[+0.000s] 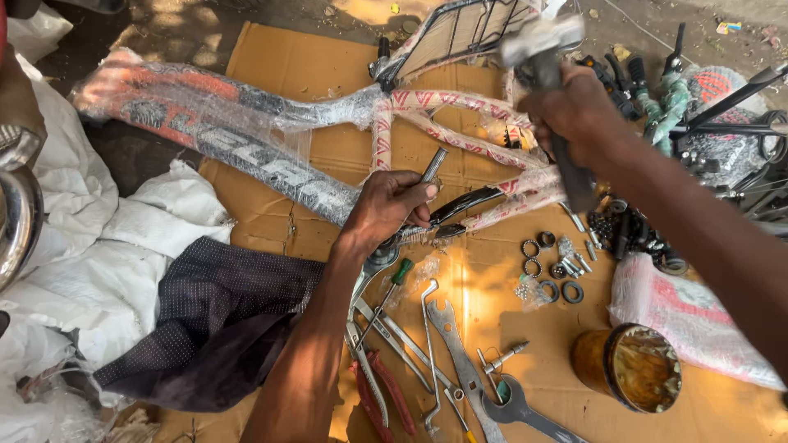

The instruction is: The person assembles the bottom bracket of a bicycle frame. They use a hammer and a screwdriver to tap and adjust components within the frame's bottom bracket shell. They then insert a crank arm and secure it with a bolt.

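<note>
Clearly a two-handed job, set out line by line:

Left hand [392, 201]: at centre, fingers clenched around a short metal punch [433, 164] that stands tilted on the lower part of the wrapped bicycle frame [271, 148].

Right hand [574, 111]: at 1 o'clock, raised, fist gripping the dark handle of a hammer [542, 41] whose blurred steel head is near the top edge.

Frame: lies across the cardboard [263, 221] from 10 o'clock to 2 o'clock, in clear and red-printed wrap.

Risk: judging by the raised hammer and the fingers so close below the punch's top, a glancing blow could strike the knuckles, or the tilted punch could skid off and dent the tube.

Loose parts: bearing rings [548, 267] at 4 o'clock could scatter if the frame jumps.

Surface: flattened cardboard on bare ground, with spanners [460, 353], red-handled pliers and a grease tin [628, 365] at 5 to 6 o'clock.

Surroundings: outdoors, dappled sun; white sacks [90, 238] and a dark cloth at 8 o'clock.
</note>
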